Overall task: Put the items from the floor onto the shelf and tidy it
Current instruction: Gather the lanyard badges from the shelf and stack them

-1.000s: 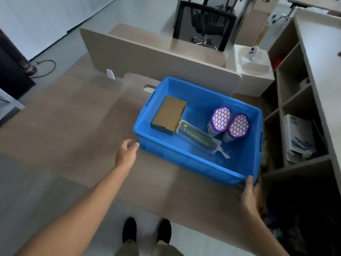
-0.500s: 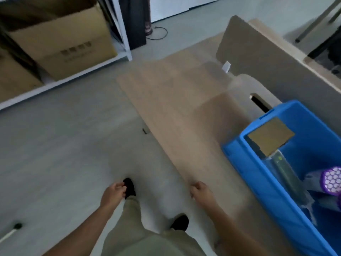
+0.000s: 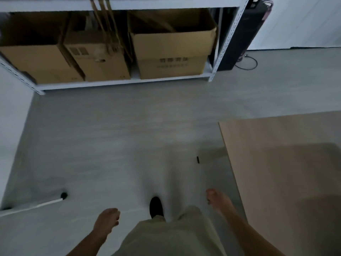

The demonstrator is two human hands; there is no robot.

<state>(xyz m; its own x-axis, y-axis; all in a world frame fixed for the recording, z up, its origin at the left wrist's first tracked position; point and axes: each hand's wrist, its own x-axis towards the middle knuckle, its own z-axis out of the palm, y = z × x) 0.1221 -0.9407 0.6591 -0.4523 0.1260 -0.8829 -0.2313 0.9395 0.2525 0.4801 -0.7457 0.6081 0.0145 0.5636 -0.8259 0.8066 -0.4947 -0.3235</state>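
Note:
A white metal shelf [image 3: 120,82] runs along the top of the view, its bottom level holding three brown cardboard boxes: one on the left [image 3: 36,60], one in the middle [image 3: 99,58] and one on the right [image 3: 171,52]. My left hand [image 3: 108,221] hangs low at the bottom centre-left, fingers curled into a loose fist with nothing in it. My right hand [image 3: 218,200] hangs at the bottom right, fingers loosely curled and holding nothing. The blue bin and its items are out of view.
A light wooden board [image 3: 287,163] lies flat on the grey floor at the right. A small dark object [image 3: 198,159] lies by its edge. A white rod with a black end [image 3: 36,204] lies at the lower left. A black speaker [image 3: 245,30] with a cable stands right of the shelf.
The view has swung left from the blue bin to the white shelf; the bin is gone from sight. Both hands have left the bin and dropped to my sides.

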